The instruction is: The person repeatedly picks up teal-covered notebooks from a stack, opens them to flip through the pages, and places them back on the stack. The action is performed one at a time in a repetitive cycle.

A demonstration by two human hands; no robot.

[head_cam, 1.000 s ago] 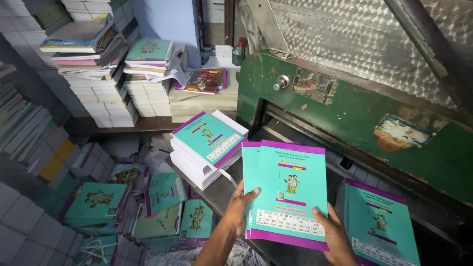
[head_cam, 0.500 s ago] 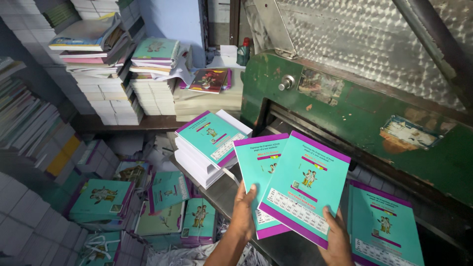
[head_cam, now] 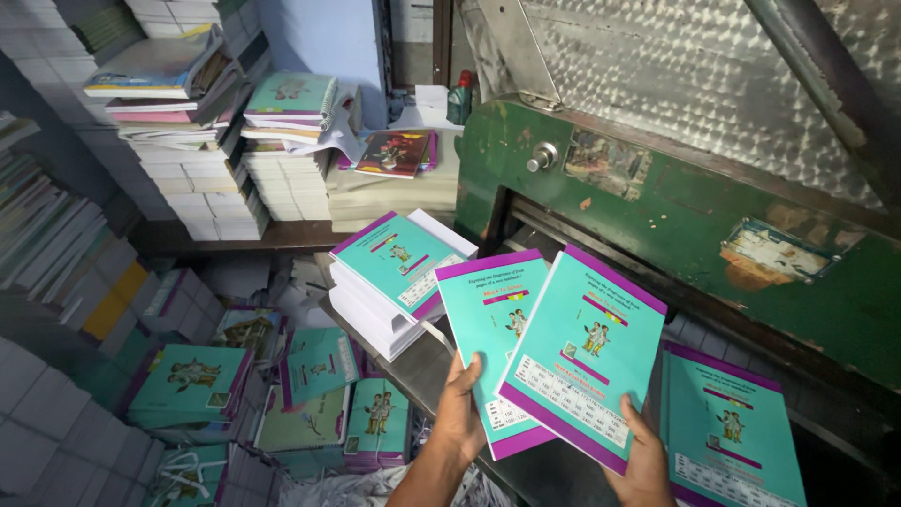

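Head view: two turquoise booklets with purple edges are held at lower centre. The left hand (head_cam: 460,413) grips the left booklet (head_cam: 496,338), fingers pressed against its lower edge. The right hand (head_cam: 646,460) pinches the right booklet (head_cam: 587,352), which overlaps the left one. A booklet stack (head_cam: 394,272) lies on the bench (head_cam: 422,371) at centre, below the green machine (head_cam: 676,216).

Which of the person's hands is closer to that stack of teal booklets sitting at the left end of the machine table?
Left. The left hand grips a booklet just below and right of the stack of teal booklets. The right hand holds another booklet farther right, well away from the stack.
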